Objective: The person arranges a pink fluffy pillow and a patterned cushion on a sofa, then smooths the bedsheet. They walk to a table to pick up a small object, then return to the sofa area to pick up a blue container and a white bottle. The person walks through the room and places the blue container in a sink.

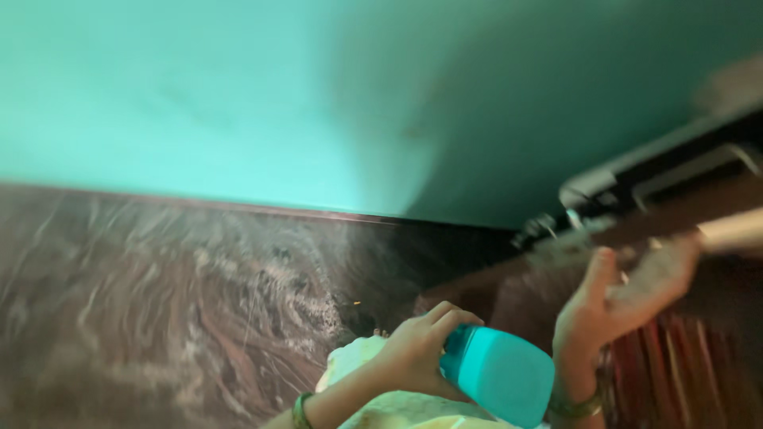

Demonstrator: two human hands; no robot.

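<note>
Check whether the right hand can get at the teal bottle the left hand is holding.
Probably yes: the right hand is open, just right of the teal bottle held by the left hand, nothing between.

Bottle (499,375): smooth turquoise plastic, slight sheen. Counter (159,302): polished veined brown stone. Wall (238,95): matt teal paint.

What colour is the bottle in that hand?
The bottle, held by the left hand, is turquoise; the head view shows it.

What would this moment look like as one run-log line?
left hand: grips turquoise bottle | right hand: open, empty, above bottle | under: pale cloth | behind: brown marbled floor, teal wall
</note>
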